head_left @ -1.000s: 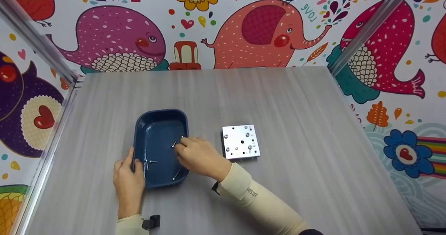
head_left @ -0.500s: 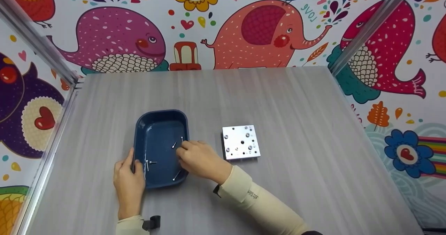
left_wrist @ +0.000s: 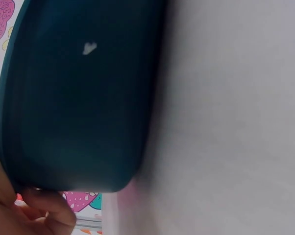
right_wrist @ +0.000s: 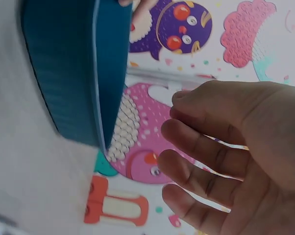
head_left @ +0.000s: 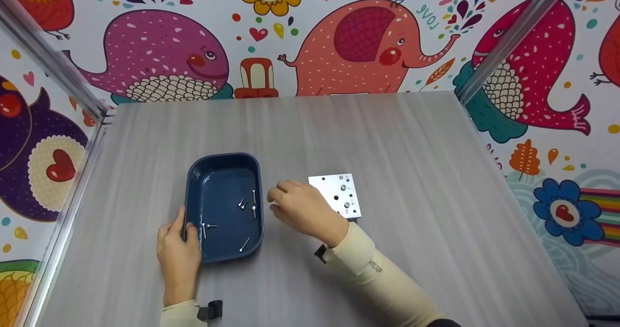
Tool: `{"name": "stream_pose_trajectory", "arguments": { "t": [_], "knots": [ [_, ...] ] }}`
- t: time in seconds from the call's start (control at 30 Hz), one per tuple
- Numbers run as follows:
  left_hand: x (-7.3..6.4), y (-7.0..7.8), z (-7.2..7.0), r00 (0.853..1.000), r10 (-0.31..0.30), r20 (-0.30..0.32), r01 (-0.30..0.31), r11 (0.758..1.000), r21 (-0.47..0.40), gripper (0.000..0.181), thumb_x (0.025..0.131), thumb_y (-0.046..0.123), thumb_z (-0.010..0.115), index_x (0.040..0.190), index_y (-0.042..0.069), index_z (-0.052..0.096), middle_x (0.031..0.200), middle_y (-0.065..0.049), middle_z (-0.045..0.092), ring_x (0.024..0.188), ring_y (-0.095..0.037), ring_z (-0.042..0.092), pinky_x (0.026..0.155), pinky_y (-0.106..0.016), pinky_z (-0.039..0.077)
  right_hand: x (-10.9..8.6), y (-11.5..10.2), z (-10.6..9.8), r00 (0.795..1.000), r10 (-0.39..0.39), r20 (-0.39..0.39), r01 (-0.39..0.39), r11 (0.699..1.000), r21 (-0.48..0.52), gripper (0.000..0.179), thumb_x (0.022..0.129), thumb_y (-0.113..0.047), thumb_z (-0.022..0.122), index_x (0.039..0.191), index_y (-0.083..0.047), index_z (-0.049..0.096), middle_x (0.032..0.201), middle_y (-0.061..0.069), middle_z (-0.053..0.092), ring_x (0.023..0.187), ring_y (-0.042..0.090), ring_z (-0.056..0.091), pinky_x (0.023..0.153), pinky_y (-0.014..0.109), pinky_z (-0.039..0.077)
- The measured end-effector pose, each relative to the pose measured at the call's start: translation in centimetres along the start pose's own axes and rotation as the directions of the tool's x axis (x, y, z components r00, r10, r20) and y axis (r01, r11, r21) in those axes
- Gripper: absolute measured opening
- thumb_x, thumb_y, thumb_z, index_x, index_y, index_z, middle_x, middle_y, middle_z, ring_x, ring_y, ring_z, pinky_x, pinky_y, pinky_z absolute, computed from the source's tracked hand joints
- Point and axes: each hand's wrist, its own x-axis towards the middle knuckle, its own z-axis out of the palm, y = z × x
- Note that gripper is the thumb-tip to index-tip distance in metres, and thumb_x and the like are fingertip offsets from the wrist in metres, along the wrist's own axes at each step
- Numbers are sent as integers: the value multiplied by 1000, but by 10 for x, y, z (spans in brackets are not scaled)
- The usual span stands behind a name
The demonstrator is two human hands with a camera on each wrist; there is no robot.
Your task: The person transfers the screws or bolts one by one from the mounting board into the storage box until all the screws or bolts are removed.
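Note:
My left hand (head_left: 178,256) grips the left wall of a dark blue plastic tray (head_left: 224,158), whose outer side fills much of the left wrist view. Several small metal screws lie inside, among them one screw (head_left: 244,244) near the front and another screw (head_left: 254,211) by the right wall. Just right of the tray, my right hand (head_left: 307,210) hovers in the air with its fingers loosely bent. In the right wrist view nothing shows between its fingers (right_wrist: 179,166). Behind that hand is a square silver metal plate (head_left: 349,185) with holes and screw heads, its left part hidden.
The grey wood-grain table (head_left: 426,172) carries the tray and plate. Metal frame posts (head_left: 53,51) rise at its back corners, and walls printed with cartoon animals (head_left: 358,41) enclose the back and sides.
My right hand has left the tray, moving right and slightly up toward the plate, and uncovers screws by the tray's right wall. The left hand keeps its grip on the tray.

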Motion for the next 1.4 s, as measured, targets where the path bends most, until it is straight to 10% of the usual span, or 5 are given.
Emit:
{"name": "stream_pose_trajectory", "arguments": {
  "t": [0.83,1.4],
  "knots": [
    [-1,0,-1,1000,-4,2,4,1000,11,45,99,3,52,144,-2,51,119,-34,52,111,-49,52,93,-62,39,-72,111,-15,932,362,23,-362,932,-3,16,84,-4,79,98,-4,72,91,8,65,80,26,63,70,42,53],
    [-1,2,-1,1000,-16,25,15,1000,13,46,100,4,50,146,0,49,114,-31,51,106,-46,51,91,-61,40,-79,132,26,925,379,-36,-379,925,-7,5,89,-3,73,94,-4,76,81,8,63,68,26,62,60,46,50]
  ]
}}
